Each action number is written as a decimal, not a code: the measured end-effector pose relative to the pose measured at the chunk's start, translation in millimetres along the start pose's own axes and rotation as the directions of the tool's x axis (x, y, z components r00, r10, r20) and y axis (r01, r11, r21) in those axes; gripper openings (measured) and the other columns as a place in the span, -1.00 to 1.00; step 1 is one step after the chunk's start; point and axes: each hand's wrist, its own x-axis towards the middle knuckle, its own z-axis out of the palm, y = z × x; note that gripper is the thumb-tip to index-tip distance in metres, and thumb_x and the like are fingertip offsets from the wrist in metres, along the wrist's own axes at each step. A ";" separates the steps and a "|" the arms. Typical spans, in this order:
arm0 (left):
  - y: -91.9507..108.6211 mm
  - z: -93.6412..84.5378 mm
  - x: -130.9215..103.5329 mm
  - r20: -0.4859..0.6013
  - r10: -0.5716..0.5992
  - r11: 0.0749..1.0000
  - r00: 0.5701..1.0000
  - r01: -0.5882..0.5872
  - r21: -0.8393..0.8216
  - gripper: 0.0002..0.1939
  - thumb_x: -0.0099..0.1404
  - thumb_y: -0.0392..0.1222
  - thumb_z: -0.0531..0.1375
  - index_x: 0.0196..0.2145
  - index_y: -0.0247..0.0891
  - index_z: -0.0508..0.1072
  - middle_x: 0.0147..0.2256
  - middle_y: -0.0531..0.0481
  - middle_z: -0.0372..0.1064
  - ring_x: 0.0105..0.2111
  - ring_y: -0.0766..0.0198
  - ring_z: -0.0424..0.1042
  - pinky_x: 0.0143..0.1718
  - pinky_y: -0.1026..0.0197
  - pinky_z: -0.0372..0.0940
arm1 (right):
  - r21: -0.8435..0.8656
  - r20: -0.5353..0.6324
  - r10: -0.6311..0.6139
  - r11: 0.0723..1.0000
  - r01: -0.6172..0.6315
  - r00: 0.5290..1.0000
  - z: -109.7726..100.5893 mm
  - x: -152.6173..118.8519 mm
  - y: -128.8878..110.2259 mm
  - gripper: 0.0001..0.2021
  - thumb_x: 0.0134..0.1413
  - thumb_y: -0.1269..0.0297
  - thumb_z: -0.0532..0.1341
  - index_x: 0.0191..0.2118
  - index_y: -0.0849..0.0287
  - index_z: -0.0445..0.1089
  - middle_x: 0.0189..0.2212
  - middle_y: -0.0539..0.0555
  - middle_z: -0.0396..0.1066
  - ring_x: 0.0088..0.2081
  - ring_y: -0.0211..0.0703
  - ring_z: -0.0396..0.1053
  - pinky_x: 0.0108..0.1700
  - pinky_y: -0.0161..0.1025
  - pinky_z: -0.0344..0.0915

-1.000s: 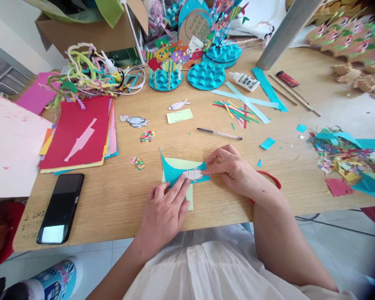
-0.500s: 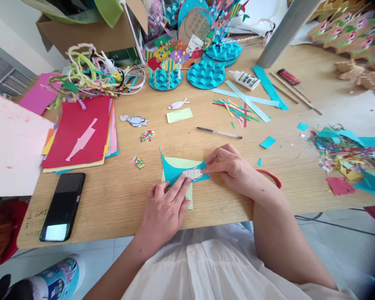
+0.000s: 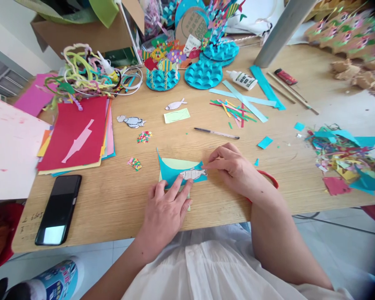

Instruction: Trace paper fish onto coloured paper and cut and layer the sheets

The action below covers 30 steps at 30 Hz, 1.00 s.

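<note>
Step in hand, prob.: lining up the fish on the blue paper & holding it flat. Fish lies on the paper's R part, tail to the R; green paper shows underneath. L hand is palm-down, fingers spread, two fingertips pressing at the fish's lower edge; grips nothing. R hand is half-curled, thumb & index nearly together by the tail end; can't tell if they pinch the paper's edge or just hover. Next move prob. calls for firm L-fingertip pressure so the fish doesn't slip, w/ the R free to work round it.

Surface: wooden table, v. busy. Pen beyond the hands; loose fish farther back; two confetti heaps to the L; phone nr the front edge. Red loop, poss. scissors, partly under the R forearm. Card stack far L, scrap pile far R, glue & blue discs at back.

Room: cardboard box behind, metal pole back R, pale tiled floor, bucket bottom L.
</note>
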 end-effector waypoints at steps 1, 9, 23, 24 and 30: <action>-0.2 1.0 0.1 -0.002 0.001 1.000 1.000 -0.001 0.000 -0.55 0.38 -0.10 0.13 0.20 -0.05 0.33 0.18 0.05 0.30 -0.10 -0.04 0.19 -0.16 -0.07 0.19 | 0.005 0.004 0.000 1.000 0.000 1.000 0.0 -0.1 0.0 -0.48 -0.05 0.73 0.05 -0.20 0.03 0.59 -0.32 0.11 0.41 -0.20 -0.05 0.24 -0.15 -0.10 0.30; -1.5 5.0 -3.0 0.005 -0.010 0.999 1.000 0.010 -0.036 -0.54 0.39 -0.09 0.11 0.23 -0.06 0.31 0.20 0.05 0.27 -0.08 -0.03 0.19 -0.13 -0.06 0.19 | 0.029 0.050 -0.022 0.999 0.020 0.999 3.5 -0.4 1.1 -0.48 0.00 0.72 0.05 -0.17 0.01 0.60 -0.29 0.12 0.40 -0.20 -0.08 0.24 -0.15 -0.12 0.29; -2.4 4.3 -4.0 -0.030 -0.016 0.996 0.999 0.013 -0.088 -0.59 0.42 -0.10 0.07 0.19 -0.13 0.36 0.21 0.08 0.27 -0.10 -0.01 0.20 -0.12 -0.05 0.15 | 0.033 0.082 -0.026 0.999 0.023 0.996 5.4 0.7 1.6 -0.46 -0.05 0.74 0.04 -0.15 0.07 0.59 -0.28 0.13 0.39 -0.18 -0.07 0.24 -0.12 -0.10 0.29; -2.5 4.4 -3.9 -0.031 -0.016 0.996 0.999 0.013 -0.091 -0.59 0.42 -0.10 0.07 0.19 -0.14 0.36 0.21 0.08 0.27 -0.10 -0.01 0.20 -0.12 -0.05 0.15 | 0.032 0.080 -0.026 0.999 0.023 0.996 5.5 0.7 1.7 -0.46 -0.05 0.74 0.04 -0.15 0.07 0.59 -0.28 0.13 0.39 -0.18 -0.07 0.24 -0.12 -0.10 0.29; -3.7 5.9 -3.4 -0.042 -0.019 0.994 0.999 0.015 -0.104 -0.58 0.42 -0.11 0.07 0.19 -0.18 0.35 0.21 0.06 0.28 -0.09 0.00 0.21 -0.12 -0.04 0.15 | 0.031 0.079 -0.015 0.999 0.013 0.997 5.4 1.1 -0.4 -0.48 -0.02 0.74 0.04 -0.17 0.05 0.59 -0.28 0.13 0.39 -0.18 -0.08 0.24 -0.11 -0.10 0.29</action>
